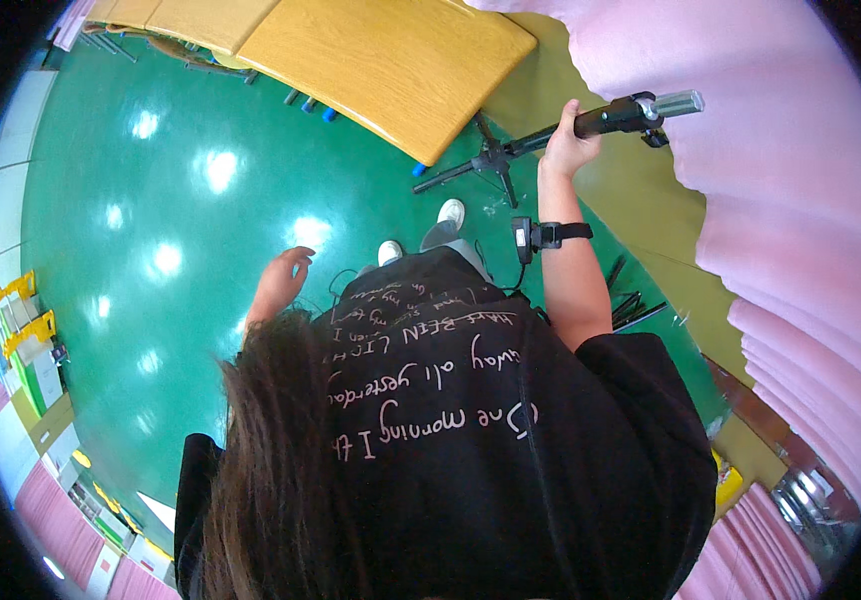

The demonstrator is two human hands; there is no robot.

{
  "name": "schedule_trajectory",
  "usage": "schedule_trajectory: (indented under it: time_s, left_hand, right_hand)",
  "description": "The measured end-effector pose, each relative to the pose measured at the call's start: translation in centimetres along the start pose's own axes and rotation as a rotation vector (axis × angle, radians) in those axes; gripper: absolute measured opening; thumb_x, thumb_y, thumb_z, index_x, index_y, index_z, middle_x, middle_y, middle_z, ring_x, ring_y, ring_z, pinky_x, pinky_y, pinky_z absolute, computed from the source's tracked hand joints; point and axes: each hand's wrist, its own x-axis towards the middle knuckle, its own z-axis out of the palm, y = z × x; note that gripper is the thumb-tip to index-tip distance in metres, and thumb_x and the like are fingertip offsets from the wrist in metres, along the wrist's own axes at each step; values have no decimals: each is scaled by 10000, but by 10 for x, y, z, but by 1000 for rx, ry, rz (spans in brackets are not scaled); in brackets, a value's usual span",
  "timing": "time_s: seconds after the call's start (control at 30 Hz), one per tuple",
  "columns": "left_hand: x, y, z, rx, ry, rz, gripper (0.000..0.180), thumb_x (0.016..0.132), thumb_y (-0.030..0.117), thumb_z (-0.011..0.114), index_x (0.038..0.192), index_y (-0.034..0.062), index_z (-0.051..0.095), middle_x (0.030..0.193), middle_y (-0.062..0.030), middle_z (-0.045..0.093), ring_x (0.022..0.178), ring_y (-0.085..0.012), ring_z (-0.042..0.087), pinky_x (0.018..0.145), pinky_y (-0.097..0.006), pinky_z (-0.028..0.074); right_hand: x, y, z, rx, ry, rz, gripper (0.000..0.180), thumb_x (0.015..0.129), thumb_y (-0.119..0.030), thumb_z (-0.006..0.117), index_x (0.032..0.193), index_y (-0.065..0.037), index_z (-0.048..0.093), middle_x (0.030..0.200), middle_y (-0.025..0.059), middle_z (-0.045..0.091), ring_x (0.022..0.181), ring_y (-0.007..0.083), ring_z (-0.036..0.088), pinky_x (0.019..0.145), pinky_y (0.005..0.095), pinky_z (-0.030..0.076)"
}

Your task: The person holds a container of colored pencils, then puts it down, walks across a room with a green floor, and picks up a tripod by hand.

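Two hands show below the camera, and only one is busy: the right hand [568, 145] is clenched around the black upper pole of a tripod stand [590, 124], just under its silvery top end, while a small black device is strapped to that wrist [538, 235]. The left hand [282, 280] hangs free at the person's side, fingers loosely curled and holding nothing. The stand itself rests on the floor ahead of the white shoes [420, 232], its three legs [480, 165] spread out and its pole slanting up toward the pink curtain [780, 180]. Judging by this, the stand looks set up and footed, with the legs opened; nothing is mounted on its top, so any fitting or adjusting at that end seems not yet done. A bundle of dark rods [630, 300] lies on the floor near the right forearm, untouched. The floor [170, 230] is glossy green with ceiling lights reflected in it, bordered by an olive strip along the curtain. A yellow wooden table [380, 55] stands beyond the stand, and yellow crates [25, 320] and stacked goods sit far off at the left rim.
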Motion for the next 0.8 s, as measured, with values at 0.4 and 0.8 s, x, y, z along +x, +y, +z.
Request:
schedule_trajectory:
  time_s: [0.4, 0.8]
  left_hand:
    - [-20, -56, 14, 11, -24, 104, 224, 809, 58, 504, 1019, 68, 583, 924, -91, 638, 816, -230, 608, 661, -318, 471]
    - [-16, -84, 21, 55, -297, 217, 245, 805, 53, 500, 1037, 74, 576, 919, -93, 640, 815, -205, 621, 664, -304, 464]
  right_hand:
    - [-2, 25, -38, -295, -261, 95, 535, 670, -160, 773, 1083, 6, 476, 1035, 95, 540, 926, 169, 517, 811, 307, 409]
    - [-101, -72, -279, -306, 33, 722, 440, 810, -228, 602, 1184, -46, 460, 1130, 92, 552, 931, 215, 595, 786, 355, 449]
